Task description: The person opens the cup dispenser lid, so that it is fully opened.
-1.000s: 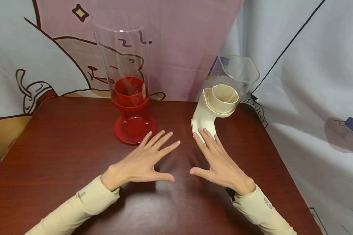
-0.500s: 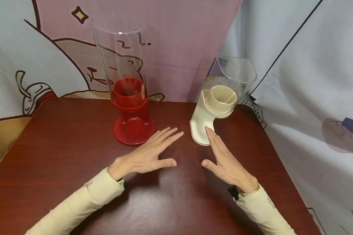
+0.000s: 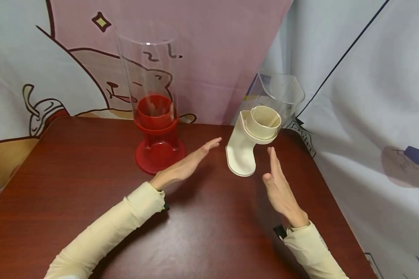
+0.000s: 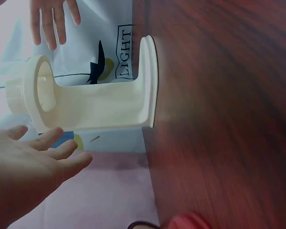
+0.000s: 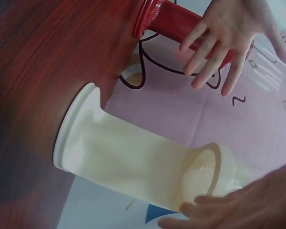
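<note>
A cream dispenser stand [image 3: 242,151] with a round collar and a clear container [image 3: 283,91] on top stands at the table's back right. My left hand [image 3: 186,164] hovers to its left with straight fingers, holding nothing. On its other side is my right hand [image 3: 281,190], palm turned inward, fingers straight and thumb raised. The left wrist view has the cream stand [image 4: 105,102] between both hands; the right wrist view also shows the stand [image 5: 128,152] between them. Neither hand visibly touches it in the head view.
A red stand [image 3: 159,151] bearing a tall clear cylinder [image 3: 148,69] marked with a handwritten 2 is left of the cream one. The brown wooden table [image 3: 202,232] meets a printed cloth [image 3: 213,77] behind and a white cloth [image 3: 363,128] at right.
Both hands have turned from palms down to palms facing inward. My left hand moved forward and slightly right, my right hand moved right. The two stands stay in place.
</note>
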Tool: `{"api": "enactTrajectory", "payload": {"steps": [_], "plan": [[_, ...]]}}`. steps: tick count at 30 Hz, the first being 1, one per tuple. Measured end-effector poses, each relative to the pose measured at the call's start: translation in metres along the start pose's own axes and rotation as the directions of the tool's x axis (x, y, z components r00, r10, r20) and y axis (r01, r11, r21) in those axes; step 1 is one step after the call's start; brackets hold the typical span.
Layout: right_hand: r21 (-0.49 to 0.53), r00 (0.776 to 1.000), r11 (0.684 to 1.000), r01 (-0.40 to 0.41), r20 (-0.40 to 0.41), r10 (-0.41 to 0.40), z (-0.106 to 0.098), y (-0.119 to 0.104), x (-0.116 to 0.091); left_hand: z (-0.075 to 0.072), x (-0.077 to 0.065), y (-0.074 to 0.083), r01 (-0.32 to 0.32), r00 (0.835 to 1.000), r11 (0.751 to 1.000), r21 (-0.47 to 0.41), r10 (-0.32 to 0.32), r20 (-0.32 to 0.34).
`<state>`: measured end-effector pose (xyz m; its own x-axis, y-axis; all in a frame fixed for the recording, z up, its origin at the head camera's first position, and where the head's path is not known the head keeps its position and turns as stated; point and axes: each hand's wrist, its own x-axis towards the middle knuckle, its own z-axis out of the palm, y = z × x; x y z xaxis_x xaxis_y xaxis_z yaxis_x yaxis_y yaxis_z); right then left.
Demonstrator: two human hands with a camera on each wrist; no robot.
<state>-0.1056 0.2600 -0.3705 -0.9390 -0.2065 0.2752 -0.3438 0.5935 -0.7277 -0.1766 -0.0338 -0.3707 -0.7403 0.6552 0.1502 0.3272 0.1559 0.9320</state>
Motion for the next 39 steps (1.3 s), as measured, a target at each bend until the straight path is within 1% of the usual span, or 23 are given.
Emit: {"api": "enactTrajectory", "payload": {"steps": [2, 4, 6, 8, 10, 13, 16, 18, 20, 23, 25, 27, 29, 33, 35, 39], "plan": [[0.034, 0.999, 0.999, -0.026, -0.046, 0.027, -0.001, 0.002, 0.002, 0.002, 0.012, 0.001, 0.006, 1.000, 0.998, -0.059, -0.007, -0.027], [0.085, 0.995, 0.996, -0.039, -0.087, 0.046, -0.003, 0.004, 0.005, 0.004, 0.025, 0.003, 0.009, 0.998, 0.990, -0.137, -0.017, -0.058], [0.146, 0.991, 0.988, -0.050, -0.113, 0.067, -0.004, 0.006, 0.010, 0.007, 0.038, 0.005, -0.003, 0.996, 0.974, -0.227, -0.017, -0.086], [0.207, 0.988, 0.977, -0.053, -0.130, 0.081, -0.005, 0.006, 0.014, 0.010, 0.051, 0.007, -0.017, 0.994, 0.952, -0.305, -0.019, -0.112], [0.262, 0.986, 0.964, -0.052, -0.138, 0.090, -0.007, 0.007, 0.019, 0.012, 0.061, 0.010, -0.023, 0.990, 0.933, -0.359, -0.028, -0.136], [0.315, 0.985, 0.949, -0.034, -0.151, 0.085, -0.009, 0.006, 0.028, 0.015, 0.076, 0.013, -0.032, 0.983, 0.920, -0.391, -0.042, -0.181], [0.367, 0.983, 0.930, -0.004, -0.168, 0.071, -0.011, 0.006, 0.040, 0.019, 0.091, 0.015, -0.057, 0.969, 0.925, -0.377, -0.040, -0.245], [0.388, 0.984, 0.922, 0.001, -0.166, 0.069, -0.011, 0.007, 0.047, 0.021, 0.102, 0.014, -0.075, 0.958, 0.929, -0.363, -0.034, -0.284], [0.383, 0.986, 0.924, -0.008, -0.149, 0.070, -0.010, 0.007, 0.052, 0.025, 0.113, 0.011, -0.089, 0.952, 0.932, -0.352, -0.024, -0.304], [0.328, 0.990, 0.943, -0.047, -0.109, 0.088, -0.004, 0.007, 0.053, 0.031, 0.123, 0.006, -0.094, 0.954, 0.927, -0.362, -0.020, -0.300], [0.294, 0.990, 0.953, -0.069, -0.095, 0.101, 0.002, 0.005, 0.052, 0.036, 0.123, 0.003, -0.092, 0.953, 0.929, -0.358, -0.022, -0.301], [0.288, 0.989, 0.954, -0.086, -0.094, 0.118, 0.008, 0.005, 0.053, 0.040, 0.119, 0.001, -0.084, 0.950, 0.938, -0.336, -0.026, -0.310], [0.321, 0.986, 0.943, -0.087, -0.110, 0.128, 0.011, 0.006, 0.055, 0.045, 0.113, 0.001, -0.085, 0.945, 0.949, -0.304, -0.020, -0.326], [0.411, 0.980, 0.910, -0.054, -0.152, 0.127, 0.011, 0.011, 0.063, 0.056, 0.101, 0.008, -0.091, 0.939, 0.965, -0.245, 0.002, -0.343], [0.439, 0.978, 0.898, -0.032, -0.170, 0.118, 0.009, 0.015, 0.068, 0.061, 0.095, 0.012, -0.089, 0.939, 0.969, -0.230, 0.004, -0.344], [0.463, 0.980, 0.886, 0.008, -0.179, 0.085, 0.002, 0.024, 0.078, 0.072, 0.079, 0.018, -0.076, 0.944, 0.977, -0.199, 0.006, -0.330]]}}
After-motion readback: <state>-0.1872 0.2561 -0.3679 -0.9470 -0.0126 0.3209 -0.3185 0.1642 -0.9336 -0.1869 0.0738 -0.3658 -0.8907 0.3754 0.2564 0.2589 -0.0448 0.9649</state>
